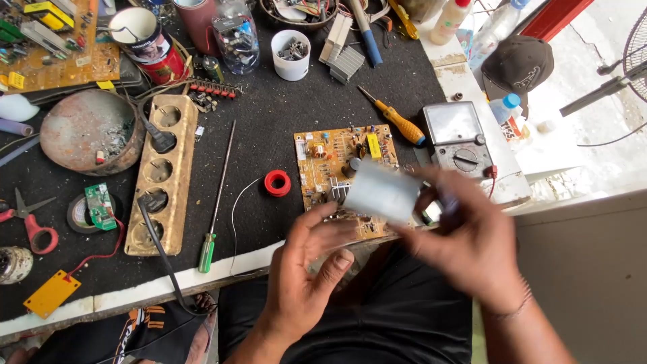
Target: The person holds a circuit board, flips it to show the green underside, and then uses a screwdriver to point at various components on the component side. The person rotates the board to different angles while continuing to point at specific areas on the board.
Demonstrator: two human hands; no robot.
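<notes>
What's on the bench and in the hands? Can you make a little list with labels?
place: black mat on a bench
right hand: holds a blurred grey block
left hand: open, fingertips near the block
under the hands: circuit board
beside board: red ring, meter, yellow screwdriver
left side: socket strip, green screwdriver, scissors

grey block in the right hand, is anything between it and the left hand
Nothing visible. The blurred grey block is held by the right hand above the near edge of the circuit board; the left hand is open just below it, with only open air between.
</notes>
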